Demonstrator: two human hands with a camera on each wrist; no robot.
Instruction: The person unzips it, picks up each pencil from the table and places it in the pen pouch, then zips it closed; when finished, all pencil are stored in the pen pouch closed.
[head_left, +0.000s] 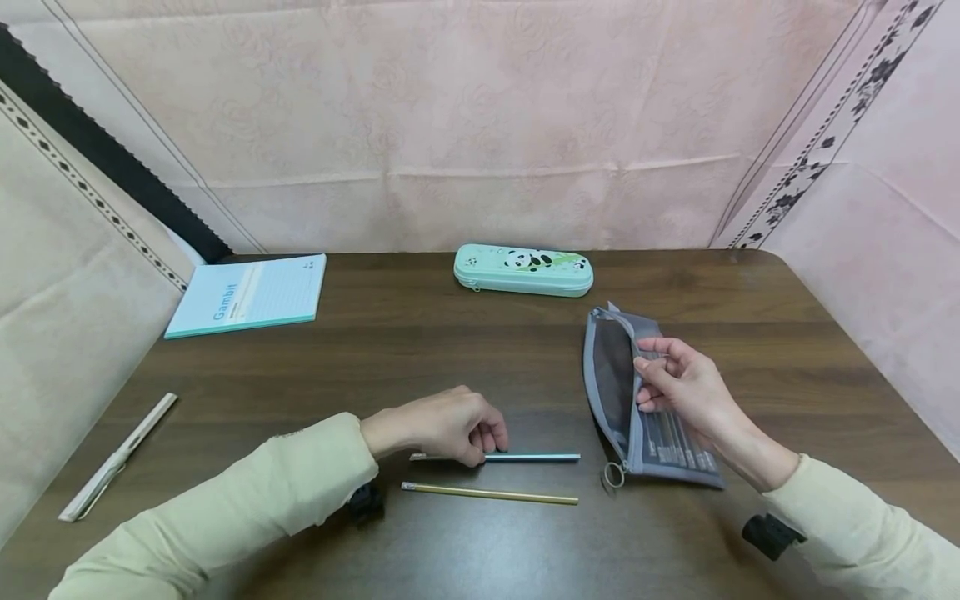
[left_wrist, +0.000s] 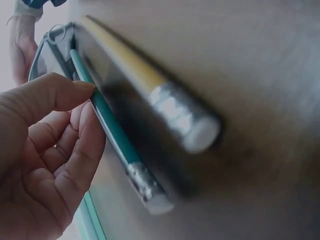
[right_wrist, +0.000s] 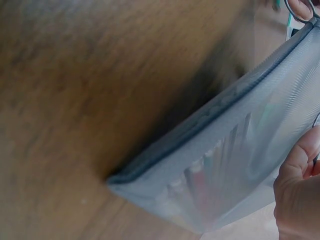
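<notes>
My left hand point(head_left: 450, 423) pinches a teal pencil point(head_left: 540, 457) between thumb and fingers, low over the table. Its silver ferrule and white eraser show close up in the left wrist view. Beside it, nearer to me, lies a gold-yellow pencil point(head_left: 491, 495), also with a white eraser. On the right my right hand point(head_left: 693, 392) grips the opening edge of a grey mesh zip pouch point(head_left: 678, 458), and the mouth of the pouch gapes to the left. Through the mesh several pens or pencils show, blurred in the right wrist view. A metal ring point(head_left: 613, 475) hangs at the near end of the zip.
A mint pencil case point(head_left: 491, 271) with a panda print lies at the back of the brown table point(head_left: 390, 350). At the back left is a light blue notebook point(head_left: 281, 292). A slim whitish object point(head_left: 120, 457), perhaps a pen, lies near the left edge.
</notes>
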